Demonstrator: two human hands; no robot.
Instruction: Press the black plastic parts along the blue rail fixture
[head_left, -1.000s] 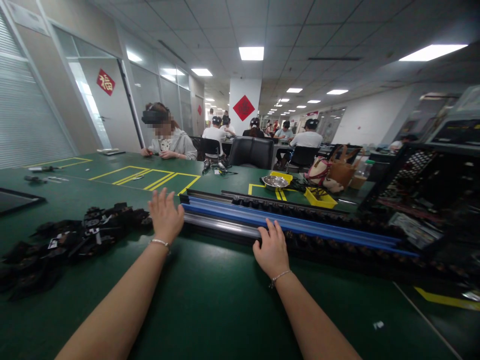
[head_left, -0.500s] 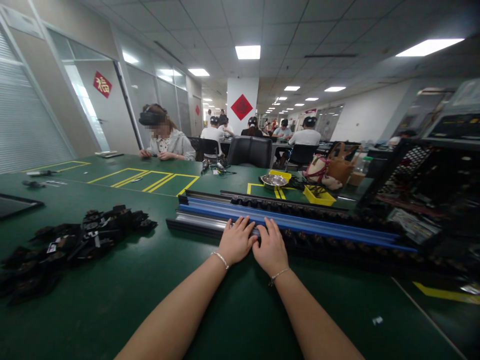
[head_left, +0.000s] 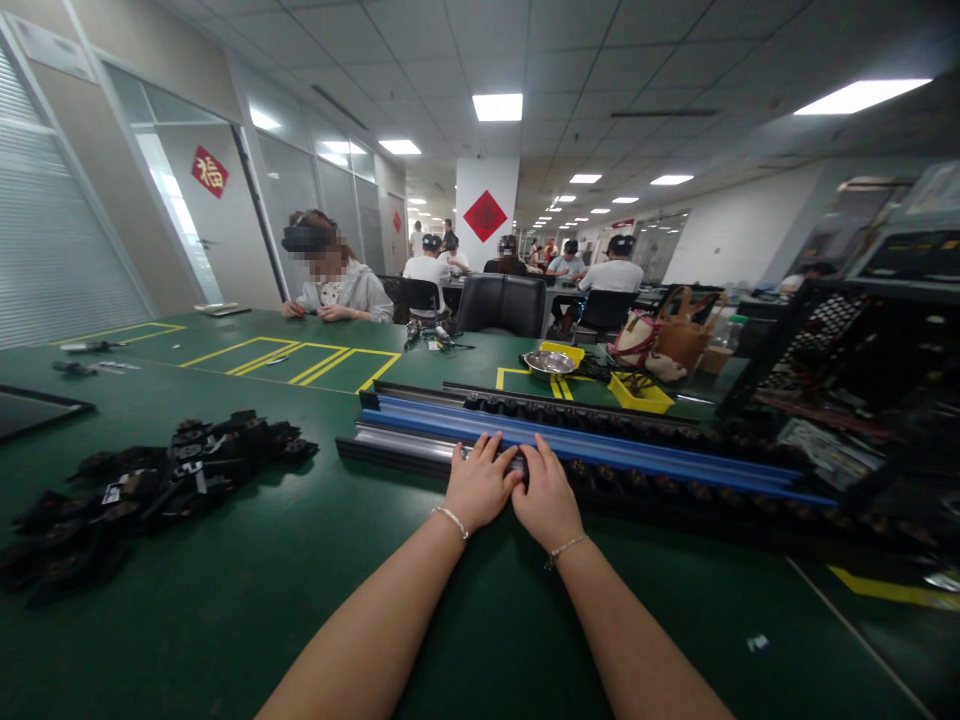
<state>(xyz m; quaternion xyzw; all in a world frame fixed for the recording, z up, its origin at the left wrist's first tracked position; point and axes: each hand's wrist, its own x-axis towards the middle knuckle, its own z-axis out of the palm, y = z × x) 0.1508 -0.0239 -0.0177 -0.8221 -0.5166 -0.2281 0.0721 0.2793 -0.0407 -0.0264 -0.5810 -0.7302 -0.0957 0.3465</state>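
My left hand (head_left: 480, 487) lies over the near black rail with a silver channel (head_left: 405, 443), its fingers spread across the top. Close beside it, my right hand (head_left: 550, 492) rests on the same rail with its fingers stretched forward and slightly bent. The two thumbs nearly meet, and whatever sits beneath the palms and fingertips is hidden. Just behind the fingers runs a long blue rail (head_left: 660, 455). To the right of my hands, a row of black parts (head_left: 637, 478) lines the near rail. Neither hand shows a thing gripped in it.
A heap of black parts (head_left: 172, 475) lies on the green table (head_left: 300, 590) at left. Beyond the rails stand a metal bowl (head_left: 550, 362) and a yellow bin (head_left: 640, 392). A co-worker (head_left: 337, 285) sits across the table. A dark rack (head_left: 847, 370) borders the right side.
Both hands have shifted slightly to the right along the near rail, still side by side with fingers spread. The view has moved a little.
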